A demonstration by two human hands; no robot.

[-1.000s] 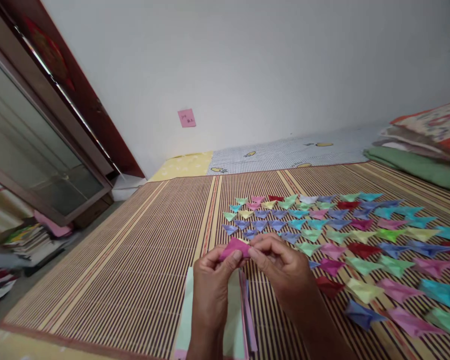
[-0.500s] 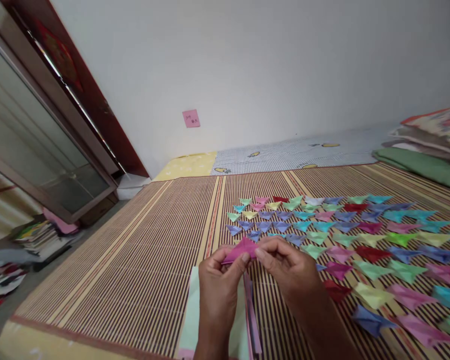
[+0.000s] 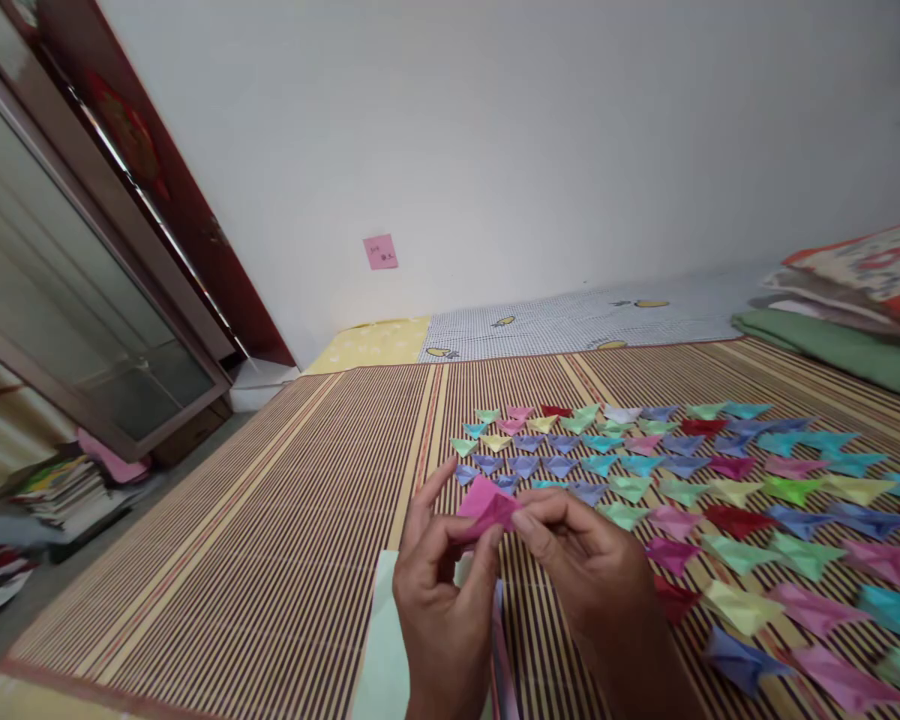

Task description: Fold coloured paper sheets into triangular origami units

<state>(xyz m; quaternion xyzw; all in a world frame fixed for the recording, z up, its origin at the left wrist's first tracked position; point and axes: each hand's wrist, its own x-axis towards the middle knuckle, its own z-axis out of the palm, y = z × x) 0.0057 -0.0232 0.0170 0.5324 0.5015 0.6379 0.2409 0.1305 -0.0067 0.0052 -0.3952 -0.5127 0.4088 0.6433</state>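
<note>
One pink paper [image 3: 484, 503], partly folded, sits between two hands, held up just above the near part of a striped mat [image 3: 270, 520]. On the mat beyond and to the right lie several dozen folded paper pieces [image 3: 690, 490] in rows: blue, green, pink, red and yellow. Those at the far end are too small to count exactly. One pink note [image 3: 380, 252] sticks to the wall. One stack of flat sheets [image 3: 386, 640] lies on the mat under the wrists, pale green on top with pink edges showing at its right side.

Both forearms come up from the bottom edge and the hands meet in the middle. The left hand [image 3: 439, 590] shows its back to the camera. Its thumb and bent fingers close on the left side of the pink paper, while its forefinger points up and away, free of the paper. The right hand [image 3: 577, 570] is curled nearly closed. Its thumb and forefinger pinch the paper's right side and its other fingers are tucked under.

A pile of folded bedding [image 3: 847, 300] lies at the far right, and a heap of books [image 3: 60, 485] lies on the floor at the left.
</note>
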